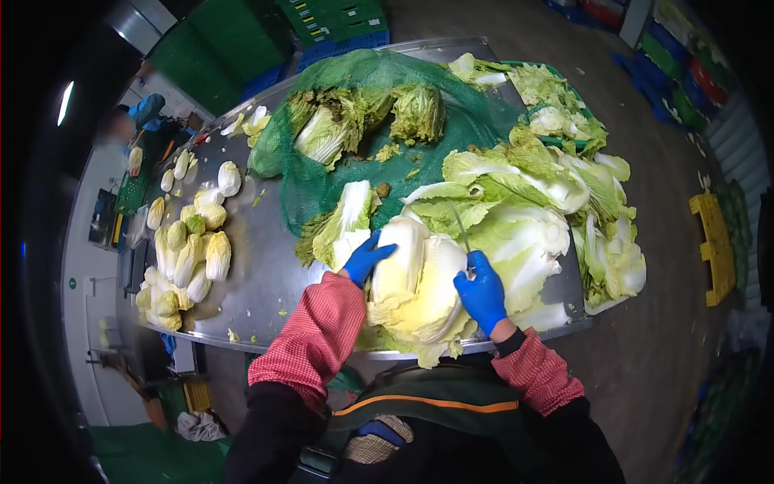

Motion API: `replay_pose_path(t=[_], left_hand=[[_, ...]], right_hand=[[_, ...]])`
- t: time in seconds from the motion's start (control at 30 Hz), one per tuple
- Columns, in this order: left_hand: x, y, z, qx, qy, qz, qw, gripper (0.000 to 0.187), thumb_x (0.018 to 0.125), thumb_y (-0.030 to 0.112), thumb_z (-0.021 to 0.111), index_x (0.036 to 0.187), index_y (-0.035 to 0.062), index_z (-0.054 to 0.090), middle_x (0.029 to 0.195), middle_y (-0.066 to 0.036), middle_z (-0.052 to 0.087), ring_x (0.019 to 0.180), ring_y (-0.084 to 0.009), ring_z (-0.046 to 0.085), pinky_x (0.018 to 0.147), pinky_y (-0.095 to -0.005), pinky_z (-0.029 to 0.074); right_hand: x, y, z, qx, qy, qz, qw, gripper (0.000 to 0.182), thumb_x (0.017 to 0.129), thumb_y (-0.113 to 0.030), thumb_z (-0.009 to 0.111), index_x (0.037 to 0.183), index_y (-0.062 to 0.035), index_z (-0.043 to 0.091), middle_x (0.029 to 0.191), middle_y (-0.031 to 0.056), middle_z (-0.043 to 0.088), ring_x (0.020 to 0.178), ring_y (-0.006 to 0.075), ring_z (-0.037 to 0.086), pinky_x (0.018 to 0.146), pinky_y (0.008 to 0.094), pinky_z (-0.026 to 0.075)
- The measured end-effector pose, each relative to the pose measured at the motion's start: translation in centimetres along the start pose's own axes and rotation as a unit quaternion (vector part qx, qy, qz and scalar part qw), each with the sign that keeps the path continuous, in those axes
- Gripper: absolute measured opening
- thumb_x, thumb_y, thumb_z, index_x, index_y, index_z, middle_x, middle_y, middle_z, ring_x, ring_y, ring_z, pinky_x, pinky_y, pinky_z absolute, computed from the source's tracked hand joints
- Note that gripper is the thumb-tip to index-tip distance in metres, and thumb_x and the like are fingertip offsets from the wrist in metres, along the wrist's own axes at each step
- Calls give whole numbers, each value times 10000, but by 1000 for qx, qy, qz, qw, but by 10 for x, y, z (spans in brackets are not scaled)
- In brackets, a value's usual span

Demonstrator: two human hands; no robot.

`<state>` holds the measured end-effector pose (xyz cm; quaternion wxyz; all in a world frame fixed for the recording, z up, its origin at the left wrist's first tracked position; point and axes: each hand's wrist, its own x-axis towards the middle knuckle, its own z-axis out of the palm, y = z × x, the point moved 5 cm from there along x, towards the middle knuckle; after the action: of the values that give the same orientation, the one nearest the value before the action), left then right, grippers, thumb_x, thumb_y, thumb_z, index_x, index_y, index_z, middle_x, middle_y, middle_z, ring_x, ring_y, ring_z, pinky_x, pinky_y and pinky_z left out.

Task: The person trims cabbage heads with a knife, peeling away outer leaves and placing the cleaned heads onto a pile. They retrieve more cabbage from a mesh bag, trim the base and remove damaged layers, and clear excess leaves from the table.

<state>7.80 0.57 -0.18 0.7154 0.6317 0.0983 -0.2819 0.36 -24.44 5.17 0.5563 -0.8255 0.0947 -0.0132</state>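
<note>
A pale yellow-white cabbage (419, 282) lies at the table's front edge, between my hands. My left hand (369, 258), in a blue glove, rests against its upper left side with the fingers over the white stem. On its right side is my right hand (482, 297), also gloved in blue, closed around the handle of a knife (460, 227) whose thin blade points up and away from me. Large loose outer leaves (516, 242) spread to the right and beyond. Another loose leaf (351, 214) lies just past my left hand.
A green net (476, 109) holding untrimmed cabbages (329, 133) lies at the table's far side. Small trimmed cabbages (187, 254) are grouped on the left. Leaf-filled crates (597, 306) stand along the right edge. A person in blue (147, 109) is at the far left.
</note>
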Motion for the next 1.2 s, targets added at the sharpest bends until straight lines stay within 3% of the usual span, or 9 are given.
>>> replay_pose_path(t=[0.1, 0.23, 0.3, 0.37, 0.53, 0.67, 0.8, 1.1, 1.2], left_hand=[[-35, -7, -6, -356, -45, -35, 933, 519, 908, 230, 600, 1358, 19, 449, 1274, -126, 576, 1174, -248, 557, 1013, -399, 444], [-67, 38, 23, -327, -82, 89, 937, 556, 912, 178, 564, 1411, 37, 365, 1365, -119, 504, 1232, -264, 514, 1053, -415, 407], [-74, 51, 38, -321, -79, 116, 937, 632, 911, 242, 572, 1453, 59, 305, 1409, -135, 462, 1278, -305, 472, 1076, -461, 373], [-90, 67, 54, -135, -48, 239, 961, 762, 880, 318, 619, 1476, 35, 239, 1443, -136, 408, 1321, -292, 417, 1104, -421, 326], [-115, 83, 57, -67, 36, 310, 948, 1052, 689, 296, 837, 1476, -2, 205, 1403, -129, 414, 1313, -248, 398, 1101, -370, 314], [-129, 95, 54, 9, 69, 370, 927, 1244, 600, 395, 883, 1500, -3, 123, 1431, -160, 367, 1332, -263, 369, 1115, -375, 290], [-131, 103, 50, 122, 81, 413, 899, 1229, 605, 340, 882, 1497, -12, 113, 1468, -190, 321, 1344, -277, 351, 1126, -373, 275], [-108, 68, 48, 112, 60, 341, 931, 1159, 628, 255, 873, 1498, 8, 147, 1523, -172, 248, 1401, -280, 269, 1148, -378, 231], [-98, 54, 39, 25, 43, 313, 949, 1003, 704, 239, 813, 1480, 15, 218, 1486, -161, 328, 1371, -280, 329, 1134, -383, 265]], right_hand=[[23, -17, -24, -130, -10, -77, 988, 310, 820, -253, 689, 1058, -86, 582, 856, 95, 630, 758, 241, 620, 701, 356, 496], [25, -65, -7, -104, -102, -107, 983, 733, 753, -473, 759, 1339, -114, 504, 985, 142, 660, 872, 273, 657, 768, 363, 521], [20, -100, 7, -1, -169, -94, 981, 791, 732, -439, 792, 1361, -84, 470, 1036, 157, 661, 904, 248, 653, 810, 342, 513], [15, -117, 10, -5, -140, -157, 978, 782, 736, -412, 792, 1360, -74, 464, 1075, 164, 656, 909, 247, 655, 807, 340, 516], [3, -123, 19, -10, -190, -150, 970, 758, 737, -362, 796, 1358, -78, 467, 1079, 152, 656, 881, 236, 657, 784, 335, 525], [-1, -114, 21, -9, -208, -162, 964, 749, 736, -343, 800, 1355, -86, 467, 1047, 121, 655, 844, 186, 643, 744, 305, 521], [-2, -125, 17, -6, -199, -182, 963, 724, 735, -339, 804, 1333, -87, 484, 1010, 103, 655, 813, 157, 632, 715, 287, 515], [0, -103, 29, -53, -140, -161, 975, 463, 787, -176, 691, 1194, -22, 536, 797, 71, 624, 631, 152, 593, 587, 309, 509], [8, -81, 32, 34, -210, -2, 977, 404, 813, -163, 660, 1163, -10, 528, 733, 59, 586, 546, 136, 573, 475, 285, 504]])
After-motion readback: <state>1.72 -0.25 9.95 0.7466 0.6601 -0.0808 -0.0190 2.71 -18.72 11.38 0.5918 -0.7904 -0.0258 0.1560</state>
